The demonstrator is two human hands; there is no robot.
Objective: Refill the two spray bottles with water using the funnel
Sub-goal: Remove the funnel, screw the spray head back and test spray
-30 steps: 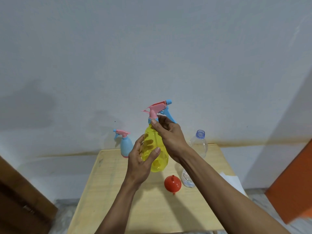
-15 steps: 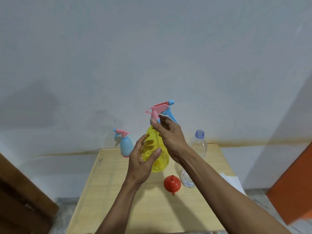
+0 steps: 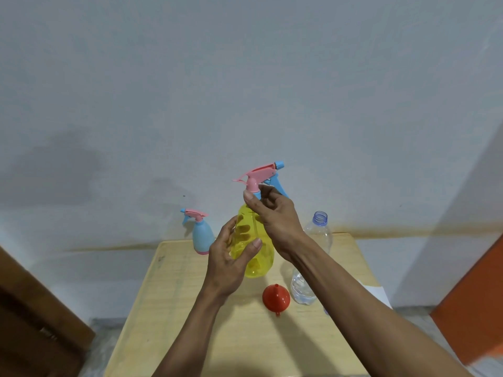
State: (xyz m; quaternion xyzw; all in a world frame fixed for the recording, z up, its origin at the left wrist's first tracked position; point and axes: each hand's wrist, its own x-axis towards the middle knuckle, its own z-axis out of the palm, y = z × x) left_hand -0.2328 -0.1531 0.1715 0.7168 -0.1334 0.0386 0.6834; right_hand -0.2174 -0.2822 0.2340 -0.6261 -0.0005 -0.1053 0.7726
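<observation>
you've got the yellow spray bottle (image 3: 255, 248) up off the table (image 3: 190, 308), left hand (image 3: 231, 262) wrapped round the body, right hand (image 3: 275, 216) pinching the collar under the pink trigger head (image 3: 258, 175). keep the body steady and twist only the collar. funnel (image 3: 276, 297) and water bottle (image 3: 313, 257) wait just beside each other. blue spray bottle (image 3: 202, 235) sits at the back. no readable labels anywhere.

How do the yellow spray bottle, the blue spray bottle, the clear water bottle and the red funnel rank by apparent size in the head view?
1. Yellow spray bottle and clear water bottle: similar; yellow is held nearer, so unsure.
2. Blue spray bottle.
3. Red funnel.
</observation>
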